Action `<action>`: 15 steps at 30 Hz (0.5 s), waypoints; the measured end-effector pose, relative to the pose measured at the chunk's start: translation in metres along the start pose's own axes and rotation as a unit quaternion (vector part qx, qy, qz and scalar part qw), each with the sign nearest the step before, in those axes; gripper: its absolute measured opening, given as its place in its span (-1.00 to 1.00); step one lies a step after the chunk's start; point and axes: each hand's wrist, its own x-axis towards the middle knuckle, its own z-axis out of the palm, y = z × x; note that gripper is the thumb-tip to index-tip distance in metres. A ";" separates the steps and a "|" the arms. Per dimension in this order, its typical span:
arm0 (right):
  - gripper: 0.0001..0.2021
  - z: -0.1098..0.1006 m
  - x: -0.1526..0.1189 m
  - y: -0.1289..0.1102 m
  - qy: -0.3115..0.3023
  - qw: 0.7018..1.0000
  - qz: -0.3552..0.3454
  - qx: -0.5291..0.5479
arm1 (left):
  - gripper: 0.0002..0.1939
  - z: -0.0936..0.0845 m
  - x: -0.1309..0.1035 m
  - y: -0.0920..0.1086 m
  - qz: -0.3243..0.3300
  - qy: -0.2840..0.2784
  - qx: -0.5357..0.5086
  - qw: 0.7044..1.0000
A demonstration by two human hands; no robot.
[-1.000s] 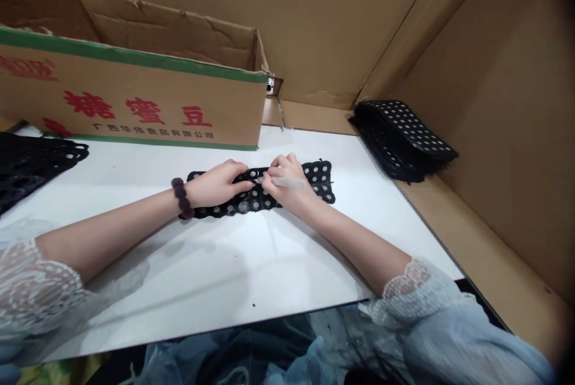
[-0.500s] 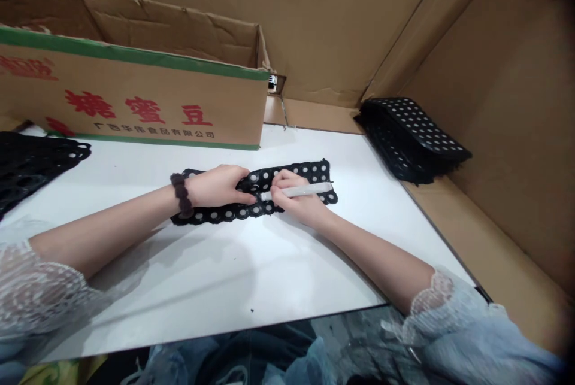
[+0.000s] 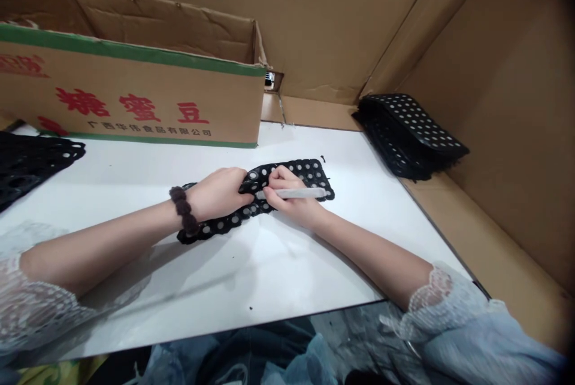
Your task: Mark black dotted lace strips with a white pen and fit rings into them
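The left hand (image 3: 221,193) gripped the strip (image 3: 247,212), which needed holding steady as the right hand (image 3: 297,209) pinched the tool (image 3: 300,193).

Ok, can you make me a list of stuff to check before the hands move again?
1. Left hand on the strip: ok.
2. Right hand gripping the tool: ok.
3. Tool's tip well clear of the left thumb: not ok, they look very close.
4. Strip flat all the way along: cannot tell, the hands cover parts of it.
5. Box apart from the strip: ok, it stands behind.
6. Stack away from the hands: ok.
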 end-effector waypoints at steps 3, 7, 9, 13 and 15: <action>-0.71 0.000 -0.001 0.002 -0.007 0.999 -0.028 -0.030 | -0.73 0.001 0.000 -0.002 0.005 -0.016 0.008 1.000; -0.72 0.002 -0.001 0.001 -0.022 0.996 -0.033 -0.082 | -0.71 0.004 -0.003 -0.002 0.003 -0.002 0.017 1.000; -0.74 0.005 0.000 0.000 -0.024 0.994 -0.032 -0.100 | -0.72 0.005 -0.004 -0.001 -0.002 0.005 0.009 1.000; -0.76 0.013 0.001 -0.003 0.004 0.992 -0.015 -0.124 | -0.75 0.001 -0.006 -0.002 -0.010 -0.024 -0.050 0.998; -0.76 0.015 0.002 -0.003 0.017 0.991 -0.009 -0.132 | -0.75 -0.003 -0.005 -0.005 0.002 -0.058 -0.100 0.993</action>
